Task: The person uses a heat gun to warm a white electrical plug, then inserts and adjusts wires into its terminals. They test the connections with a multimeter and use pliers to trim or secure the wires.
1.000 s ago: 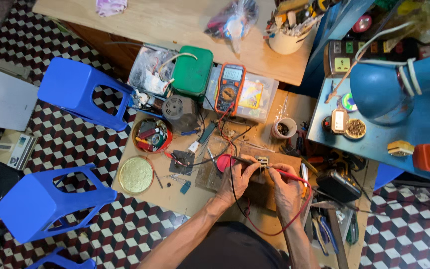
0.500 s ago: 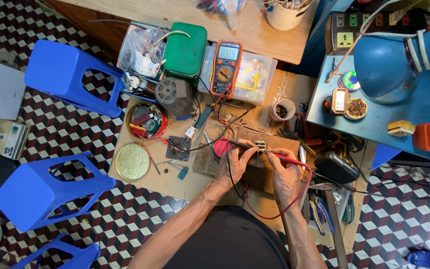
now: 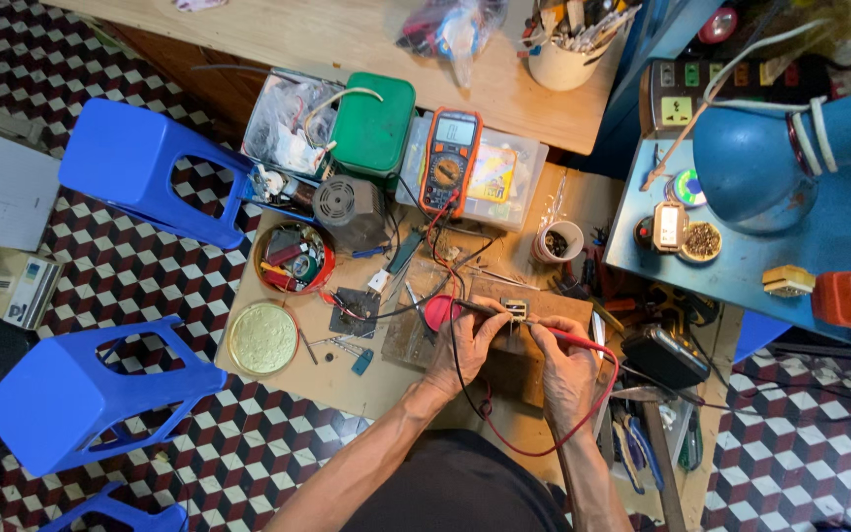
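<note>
Two blue stools (image 3: pixel 145 172) are stood on the checkered floor at the left, clear of the low wooden board (image 3: pixel 278 384) on which the work is spread. A blue lamp (image 3: pixel 755 167) is hung over the side table at the right. An orange meter (image 3: pixel 450 158) is propped at the far edge, its screen turned toward the person so that it can be read, and its red and black leads are run down to the hands. A small component (image 3: pixel 514 310) is set on a brown block (image 3: pixel 554 315) (a raised rest, seemingly). The left hand (image 3: pixel 465 345) is closed round the black probe, the right hand (image 3: pixel 568 369) pinched on the red probe (image 3: pixel 583 340); both tips are brought to the component.
</note>
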{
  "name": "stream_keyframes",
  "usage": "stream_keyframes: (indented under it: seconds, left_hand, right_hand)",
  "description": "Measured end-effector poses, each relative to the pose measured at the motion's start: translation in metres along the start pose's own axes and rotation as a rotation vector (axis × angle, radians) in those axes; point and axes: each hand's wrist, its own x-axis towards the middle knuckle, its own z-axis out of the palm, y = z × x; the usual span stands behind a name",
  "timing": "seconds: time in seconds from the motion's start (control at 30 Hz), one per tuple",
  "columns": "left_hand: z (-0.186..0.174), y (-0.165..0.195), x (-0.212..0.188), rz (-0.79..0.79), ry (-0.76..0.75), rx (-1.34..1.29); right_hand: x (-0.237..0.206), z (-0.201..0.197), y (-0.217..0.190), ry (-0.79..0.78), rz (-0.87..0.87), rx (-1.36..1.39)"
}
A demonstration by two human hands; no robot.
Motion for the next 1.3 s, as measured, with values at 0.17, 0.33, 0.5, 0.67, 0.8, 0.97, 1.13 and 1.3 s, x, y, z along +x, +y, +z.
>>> stream_keyframes:
  seconds: [0.17,0.33,0.5,0.67,0.8,0.97,1.13,1.3]
  left_hand:
    - [-0.002,0.0048,0.0029,0.038,0.026,0.028]
    - [-0.0019,0.0048,0.0036,0.013,0.015,-0.006]
    - [-0.0029,0.0055,0.0042,-0.009,0.001,0.015]
    - [-0.0026,0.0049,0.0047,-0.02,-0.002,-0.032]
    - [-0.0027,0.0047,0.0053,-0.016,-0.007,-0.041]
    - [-0.0036,0.0042,0.0058,-0.021,-0.006,-0.024]
    - [-0.003,0.0028,0.0034,0.014,-0.008,-0.022]
    - [-0.0042,0.0033,0.0025,0.107,0.025,0.014]
  right_hand:
    - [0.0023,0.003,-0.0034,0.016,0.019,0.004]
    - [0.0047,0.0026,-0.0012,0.007,0.014,0.037]
    - [0.005,0.0017,0.0002,0.011,0.025,0.023]
    - [0.0045,0.0011,-0.0006,-0.003,0.001,0.029]
    - [0.0049,0.0012,-0.0039,0.002,0.014,0.035]
    - [0.0035,0.0023,-0.0076,-0.017,0.025,0.034]
    - [0.0029,0.002,-0.0055,-0.014,0.005,0.043]
    - [0.0046,0.0021,-0.0009,-0.011,0.012,0.059]
